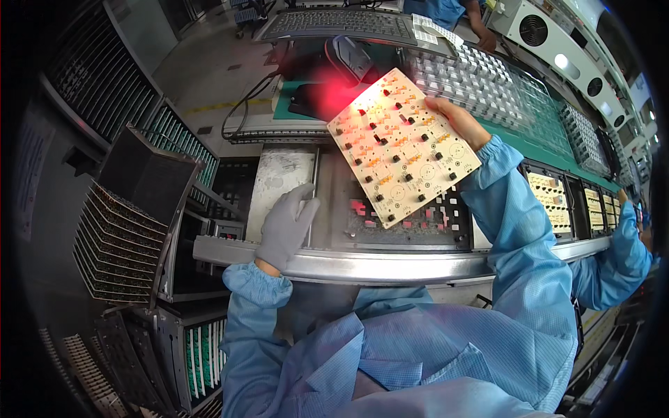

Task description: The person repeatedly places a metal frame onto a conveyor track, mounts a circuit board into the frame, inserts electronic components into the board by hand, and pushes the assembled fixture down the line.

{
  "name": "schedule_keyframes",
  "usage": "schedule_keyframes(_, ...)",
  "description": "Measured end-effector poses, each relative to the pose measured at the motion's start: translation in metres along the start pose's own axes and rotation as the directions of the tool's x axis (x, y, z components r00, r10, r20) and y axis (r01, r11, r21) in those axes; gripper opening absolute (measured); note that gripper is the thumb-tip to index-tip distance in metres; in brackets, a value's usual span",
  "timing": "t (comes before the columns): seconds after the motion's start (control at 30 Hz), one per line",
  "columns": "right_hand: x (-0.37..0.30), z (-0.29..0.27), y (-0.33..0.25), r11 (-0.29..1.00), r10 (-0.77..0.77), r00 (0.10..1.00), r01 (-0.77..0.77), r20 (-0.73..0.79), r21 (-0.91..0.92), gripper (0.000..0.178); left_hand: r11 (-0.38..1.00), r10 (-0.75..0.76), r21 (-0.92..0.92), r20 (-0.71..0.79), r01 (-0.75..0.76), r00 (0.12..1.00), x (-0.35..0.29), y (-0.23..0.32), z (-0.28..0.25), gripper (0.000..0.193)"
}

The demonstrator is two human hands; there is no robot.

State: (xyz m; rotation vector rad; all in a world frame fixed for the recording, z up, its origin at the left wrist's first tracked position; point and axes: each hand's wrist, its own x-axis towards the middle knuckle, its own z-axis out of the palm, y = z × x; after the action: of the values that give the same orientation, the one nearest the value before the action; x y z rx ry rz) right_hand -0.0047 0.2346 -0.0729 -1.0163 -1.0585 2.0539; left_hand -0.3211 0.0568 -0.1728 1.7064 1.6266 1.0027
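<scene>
A cream circuit board (418,157), dotted with small black parts and orange marks, is tilted above the work surface. My bare right hand (460,122) grips it by its upper right edge. Red light from a black barcode scanner (352,61) falls on the board's far corner. Beneath the board is a dark fixture plate (418,240) with cut-outs, partly covered by it. My left hand (287,224), in a grey glove, rests by a bare metal plate (282,171) with its fingers stretched out and nothing in them. A silver rail (376,266) runs under that wrist.
A rack of boards (122,240) stands at left. Clear trays of parts (474,83) fill the far right bench, beside a keyboard (338,26). Other boards (549,198) sit along the line at right. Two co-workers' arms show, one far (481,31), one right (620,254).
</scene>
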Motion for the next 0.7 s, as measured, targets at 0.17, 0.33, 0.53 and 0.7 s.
schedule_keyframes(0.17,0.011,0.006,0.0,0.989,0.138,0.99,-0.136,0.035,-0.059,0.041,1.0,0.014,0.026,0.003,-0.014,1.0,-0.001,-0.001,-0.002,0.038)
schedule_keyframes(0.33,0.01,0.013,-0.003,0.985,0.153,0.988,-0.15,0.029,-0.082,0.041,1.0,0.011,-0.021,-0.002,-0.011,1.0,-0.002,-0.004,-0.001,0.038)
schedule_keyframes(0.53,0.006,0.019,0.001,0.984,0.176,0.984,-0.177,-0.021,-0.033,0.039,0.998,-0.02,-0.055,0.06,0.023,0.998,-0.003,0.0,-0.003,0.037)
schedule_keyframes(0.7,0.008,0.014,-0.001,0.973,0.231,0.97,-0.232,0.082,0.011,0.038,0.992,-0.065,-0.102,0.074,0.072,0.995,-0.005,0.009,-0.004,0.037)
